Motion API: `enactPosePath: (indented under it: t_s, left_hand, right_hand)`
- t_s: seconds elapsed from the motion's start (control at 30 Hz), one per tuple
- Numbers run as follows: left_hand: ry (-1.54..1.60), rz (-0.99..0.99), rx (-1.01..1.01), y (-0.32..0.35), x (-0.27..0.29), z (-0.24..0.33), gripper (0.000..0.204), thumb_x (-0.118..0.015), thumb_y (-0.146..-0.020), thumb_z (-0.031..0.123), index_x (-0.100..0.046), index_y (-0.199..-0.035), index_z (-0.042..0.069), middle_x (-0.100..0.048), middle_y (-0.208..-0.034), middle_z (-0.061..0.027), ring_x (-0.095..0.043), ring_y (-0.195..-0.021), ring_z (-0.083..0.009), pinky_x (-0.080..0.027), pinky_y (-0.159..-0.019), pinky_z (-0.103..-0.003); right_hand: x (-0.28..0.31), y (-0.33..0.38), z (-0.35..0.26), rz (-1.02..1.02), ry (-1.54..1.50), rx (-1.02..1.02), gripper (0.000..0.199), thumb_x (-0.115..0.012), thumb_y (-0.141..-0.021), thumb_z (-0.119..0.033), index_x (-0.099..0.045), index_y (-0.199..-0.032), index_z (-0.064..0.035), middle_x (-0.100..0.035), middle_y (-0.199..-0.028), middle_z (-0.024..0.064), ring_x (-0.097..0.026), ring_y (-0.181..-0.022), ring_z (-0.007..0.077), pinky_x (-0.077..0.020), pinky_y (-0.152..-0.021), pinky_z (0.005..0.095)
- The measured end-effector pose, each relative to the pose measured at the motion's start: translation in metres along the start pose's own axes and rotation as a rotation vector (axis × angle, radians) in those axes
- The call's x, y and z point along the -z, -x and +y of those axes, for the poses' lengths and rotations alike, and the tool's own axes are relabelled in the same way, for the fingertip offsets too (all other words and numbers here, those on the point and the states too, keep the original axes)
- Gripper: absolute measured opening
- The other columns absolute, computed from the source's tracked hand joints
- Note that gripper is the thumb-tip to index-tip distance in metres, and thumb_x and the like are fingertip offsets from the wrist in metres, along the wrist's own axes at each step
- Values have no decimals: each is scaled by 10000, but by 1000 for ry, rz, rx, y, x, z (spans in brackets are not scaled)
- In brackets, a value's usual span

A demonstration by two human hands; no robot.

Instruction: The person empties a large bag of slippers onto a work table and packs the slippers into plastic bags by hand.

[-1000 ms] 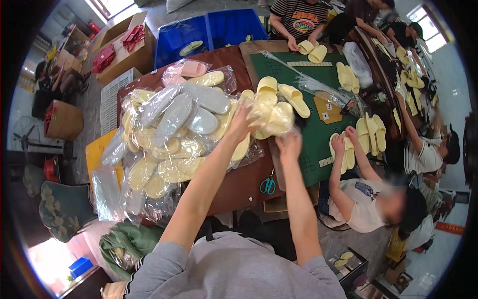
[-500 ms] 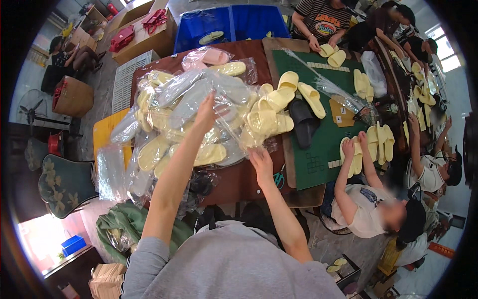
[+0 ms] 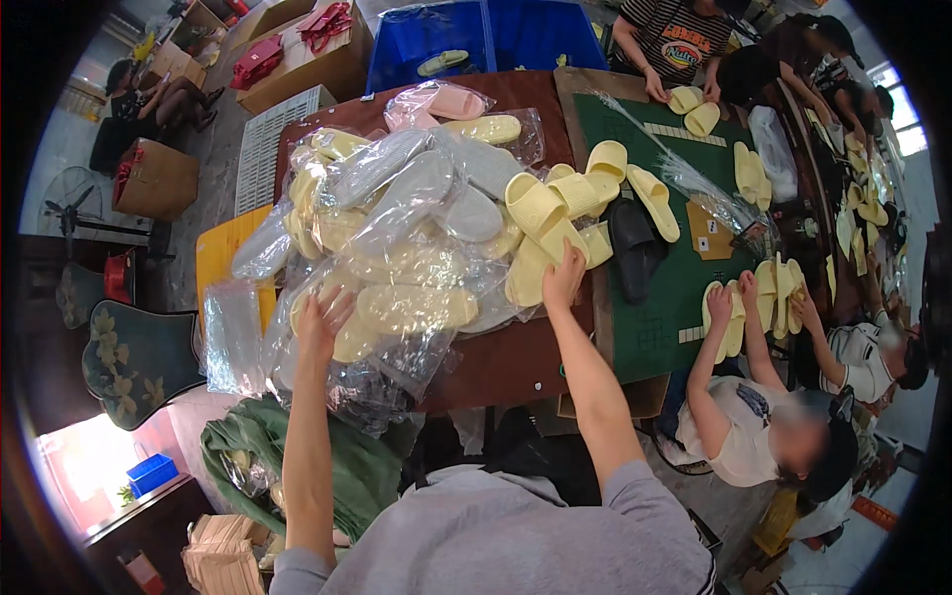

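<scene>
A heap of slippers in clear plastic bags covers the left of the table, with grey slippers [image 3: 402,203] on top and bagged yellow slippers [image 3: 416,307] lower down. My left hand [image 3: 322,319] rests against the near left side of the heap, fingers apart on the plastic. At the heap's right edge, my right hand [image 3: 563,278] grips a yellow slipper [image 3: 529,270]; another yellow slipper [image 3: 537,206] lies just beyond it, bare of plastic. More loose yellow slippers [image 3: 607,164] and a black slipper [image 3: 636,248] lie to the right.
Pink slippers [image 3: 436,104] lie behind the heap. Blue bins [image 3: 426,30] stand past the far edge. On the right, co-workers handle yellow slippers at a green mat [image 3: 645,322]. An empty clear bag [image 3: 233,332] hangs at the left edge, near a patterned chair [image 3: 139,362].
My left hand has moved from the heap's top toward its near left side. The right hand has shifted onto the yellow slippers, which are now out from under clear plastic.
</scene>
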State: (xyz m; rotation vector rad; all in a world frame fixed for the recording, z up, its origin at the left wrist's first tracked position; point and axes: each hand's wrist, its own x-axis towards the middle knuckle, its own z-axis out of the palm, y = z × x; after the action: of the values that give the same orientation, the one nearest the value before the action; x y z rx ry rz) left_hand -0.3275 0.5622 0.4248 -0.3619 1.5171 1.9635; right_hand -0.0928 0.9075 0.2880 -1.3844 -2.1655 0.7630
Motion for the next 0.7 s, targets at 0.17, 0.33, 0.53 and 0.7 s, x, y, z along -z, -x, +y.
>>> enactPosePath:
  t_s: [0.17,0.33,0.53,0.7]
  left_hand:
    - [-27,31,-29,4,54,1,354,-359,-994,256,-414,-1290,70,-542,-1213,-138,-546,-1115,-323,-475,-918,-446]
    - [-42,212,-88,19,105,8,327,-413,-976,202,-449,-1256,37,-578,-1148,-119,-605,-1008,-295,-513,-868,-426]
    - [42,270,-119,11,168,-6,307,-500,-938,214,-515,-1182,28,-584,-1134,-84,-594,-986,-228,-505,-847,-415]
    - [99,415,-113,-2,184,-27,204,-476,-945,190,-557,-1005,12,-606,-916,-104,-596,-796,-222,-526,-723,-368]
  right_hand:
    - [-17,-85,-17,-278,-647,-41,744,-617,-834,-138,-195,-1446,-157,-497,-1244,193,-582,-997,292,-511,-661,345]
    - [-17,-123,-15,-249,-497,-135,436,-529,-745,9,-634,-1146,-124,-620,-789,79,-605,-580,134,-490,-572,281]
    - [83,-194,89,-163,-613,-105,447,-501,-844,-5,-491,-1289,-50,-558,-958,13,-570,-825,104,-495,-736,244]
    - [113,-124,90,-50,-387,-30,584,-520,-848,-38,-329,-1401,-29,-397,-1397,100,-442,-1210,206,-349,-1001,307]
